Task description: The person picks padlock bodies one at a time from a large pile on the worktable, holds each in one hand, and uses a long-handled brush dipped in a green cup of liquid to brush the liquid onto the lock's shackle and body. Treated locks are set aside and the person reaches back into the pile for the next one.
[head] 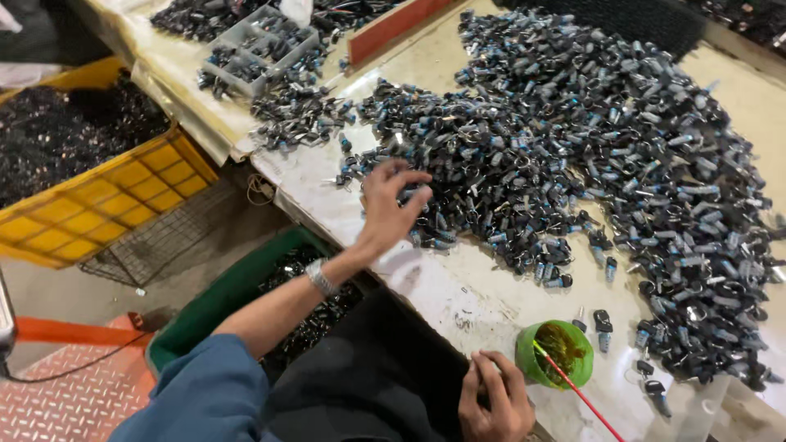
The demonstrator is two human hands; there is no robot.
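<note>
Hundreds of small black-and-blue plastic lock parts heap on the pale tabletop; light, rigid, best pinched singly. The left hand reaches in, fingers spread; the right hand curls shut near a green cup.

Small assembly workshop / factory bench. Worktable w/ worn pale top, heaped w/ hundreds of small dark parts w/ blue ends, just beyond the reaching left hand. Grey divided sorting tray further out from it. Yellow crate and green bin of more parts on its outer side, floor of red tread plate.
</note>
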